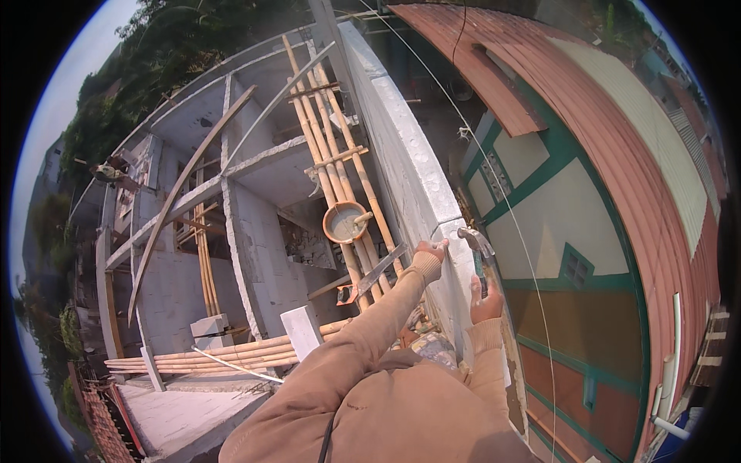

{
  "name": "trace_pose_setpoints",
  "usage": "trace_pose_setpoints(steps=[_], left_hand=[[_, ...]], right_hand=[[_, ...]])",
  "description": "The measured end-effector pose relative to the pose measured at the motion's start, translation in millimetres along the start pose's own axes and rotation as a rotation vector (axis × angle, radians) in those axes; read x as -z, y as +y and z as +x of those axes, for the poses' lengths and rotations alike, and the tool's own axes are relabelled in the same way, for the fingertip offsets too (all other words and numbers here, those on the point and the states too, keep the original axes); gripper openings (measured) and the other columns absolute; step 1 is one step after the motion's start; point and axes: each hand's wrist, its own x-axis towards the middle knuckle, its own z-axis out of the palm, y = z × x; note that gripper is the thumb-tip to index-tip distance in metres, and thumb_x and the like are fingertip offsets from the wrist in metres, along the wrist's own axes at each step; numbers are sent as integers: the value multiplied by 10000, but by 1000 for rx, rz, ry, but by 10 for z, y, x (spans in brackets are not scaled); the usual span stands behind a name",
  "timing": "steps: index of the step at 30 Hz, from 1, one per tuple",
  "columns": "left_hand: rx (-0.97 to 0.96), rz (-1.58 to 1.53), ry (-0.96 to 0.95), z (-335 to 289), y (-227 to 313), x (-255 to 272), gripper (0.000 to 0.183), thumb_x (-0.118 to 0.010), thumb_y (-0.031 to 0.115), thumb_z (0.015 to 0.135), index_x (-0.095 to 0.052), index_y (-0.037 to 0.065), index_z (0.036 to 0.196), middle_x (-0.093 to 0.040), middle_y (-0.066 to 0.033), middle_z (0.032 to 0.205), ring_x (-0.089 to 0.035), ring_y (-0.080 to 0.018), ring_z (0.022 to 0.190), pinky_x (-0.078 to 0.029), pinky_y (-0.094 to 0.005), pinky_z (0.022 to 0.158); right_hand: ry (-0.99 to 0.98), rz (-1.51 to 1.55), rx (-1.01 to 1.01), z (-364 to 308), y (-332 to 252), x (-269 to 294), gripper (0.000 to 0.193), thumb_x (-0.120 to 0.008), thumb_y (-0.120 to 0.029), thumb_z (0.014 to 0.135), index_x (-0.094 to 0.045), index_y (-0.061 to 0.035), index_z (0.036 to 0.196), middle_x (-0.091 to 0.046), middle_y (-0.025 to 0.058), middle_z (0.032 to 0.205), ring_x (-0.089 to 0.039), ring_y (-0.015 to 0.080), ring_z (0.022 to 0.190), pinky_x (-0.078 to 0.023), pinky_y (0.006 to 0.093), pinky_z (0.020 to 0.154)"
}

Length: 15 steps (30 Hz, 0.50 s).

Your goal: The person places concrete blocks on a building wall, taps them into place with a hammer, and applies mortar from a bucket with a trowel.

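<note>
My right hand (486, 301) grips a hammer (476, 241) by its green handle, with the metal head up beside the top of a pale block wall (413, 150). Across the wall's left edge, my left hand (432, 250) is closed, its fingertips pinched close to the block top. Whatever those fingers hold is too small to make out. Left of that hand, a handsaw (378, 272) with an orange-and-black handle lies on bamboo poles (332, 154). A round tub of grey mortar (345, 223) rests on the same poles, a tool handle sticking out of it.
Far below on the left are unfinished block walls with concrete beams (266, 158). A long curved plank (185, 185) leans across them. To the right, a thin string (509, 208) runs past a neighbouring building with green trim and a reddish corrugated roof (617, 131).
</note>
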Motion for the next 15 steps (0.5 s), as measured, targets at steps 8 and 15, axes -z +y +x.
trace_pose_setpoints(steps=[8, 15], left_hand=[[-50, -212, -197, 316, -1653, 777, 395, -627, 421, 947, -662, 38, 858, -618, -14, 714, -560, -105, 603, -458, -265, 539], [250, 176, 209, -215, -2630, 1459, 384, -616, 401, 921, -739, 38, 949, -720, -170, 862, -699, -299, 827, -531, -395, 772]], right_hand=[[86, 115, 32, 27, 16, -111, 361, -663, -345, 913, -638, 9, 849, -640, 192, 711, -626, 318, 643, -485, 394, 636], [180, -245, -103, 179, 620, -195, 404, -681, -356, 888, -655, 46, 924, -660, 231, 794, -638, 385, 741, -495, 451, 709]])
